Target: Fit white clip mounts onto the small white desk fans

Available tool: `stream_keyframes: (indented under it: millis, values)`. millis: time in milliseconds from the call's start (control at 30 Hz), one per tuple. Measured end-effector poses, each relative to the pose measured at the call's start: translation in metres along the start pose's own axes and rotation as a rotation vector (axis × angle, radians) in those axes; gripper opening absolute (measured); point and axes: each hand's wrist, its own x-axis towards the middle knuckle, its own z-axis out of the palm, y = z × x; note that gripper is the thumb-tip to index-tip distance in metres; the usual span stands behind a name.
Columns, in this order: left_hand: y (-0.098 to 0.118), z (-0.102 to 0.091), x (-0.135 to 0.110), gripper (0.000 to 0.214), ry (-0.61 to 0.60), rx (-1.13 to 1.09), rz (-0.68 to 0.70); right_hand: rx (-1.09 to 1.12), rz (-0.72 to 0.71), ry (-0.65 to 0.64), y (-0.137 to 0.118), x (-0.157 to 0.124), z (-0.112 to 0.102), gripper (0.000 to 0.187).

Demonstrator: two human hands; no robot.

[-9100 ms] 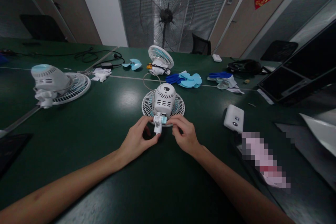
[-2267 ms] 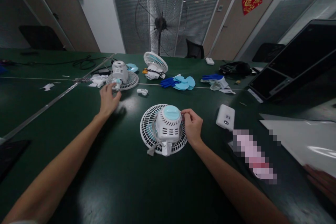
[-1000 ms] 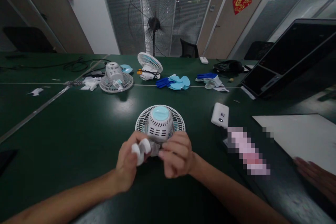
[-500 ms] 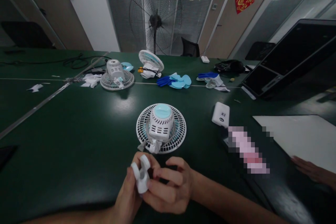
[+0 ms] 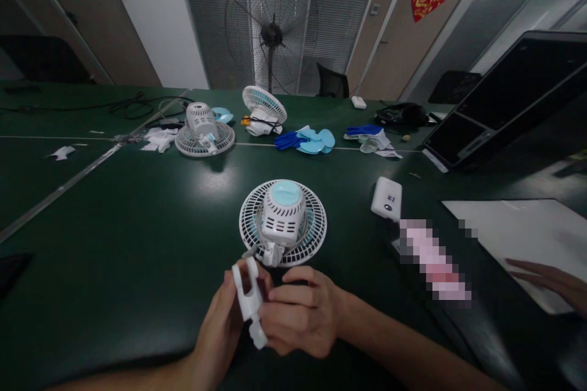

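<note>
Between my two hands is a white plastic clip (image 5: 250,299) with two prongs pointing up and a knobbly lower end. My left hand (image 5: 224,317) is closed around its left side and back. The fingers of my right hand (image 5: 300,311) are curled and press against its right side; the fingertips are partly hidden behind it. Just beyond my hands, a small fan head (image 5: 283,220) lies grille down on the table, its white motor housing topped by a light blue cap.
Farther back lie two more small fans (image 5: 202,125) (image 5: 263,113), light blue blades (image 5: 316,141) and blue-and-white gloves (image 5: 369,134). To the right are a white power bank (image 5: 386,198), a pixelated patch and a white board (image 5: 541,238) with another person's hand (image 5: 545,278) on it.
The clip has turned and risen slightly in my hands, so its longer lower end now shows. The other person's hand has shifted farther onto the board.
</note>
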Motion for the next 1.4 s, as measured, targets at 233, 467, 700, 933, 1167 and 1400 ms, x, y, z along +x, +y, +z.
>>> stream_keyframes:
  millis: [233,467,700,933,1167,1400]
  values:
    - [-0.003,0.008,-0.007,0.044,-0.224,-0.034,-0.112,0.054,0.44,0.281,0.015,-0.005,-0.003,0.033]
    - [-0.014,0.006,0.0,0.031,-0.234,-0.108,-0.2,0.1,0.679,0.35,0.026,-0.02,0.004,0.039]
    - [-0.01,0.011,0.0,0.034,-0.17,0.024,-0.203,0.124,0.6,0.281,0.019,-0.015,0.0,0.037]
    - [-0.014,0.008,-0.001,0.042,-0.141,0.073,-0.237,0.19,0.563,0.198,0.019,-0.013,-0.002,0.051]
    - [-0.02,0.004,0.005,0.034,-0.071,0.062,-0.134,0.113,0.555,0.097,0.019,-0.002,-0.011,0.042]
    - [-0.006,0.01,0.005,0.048,-0.048,0.101,-0.123,0.233,0.576,0.087,0.011,0.0,-0.014,0.049]
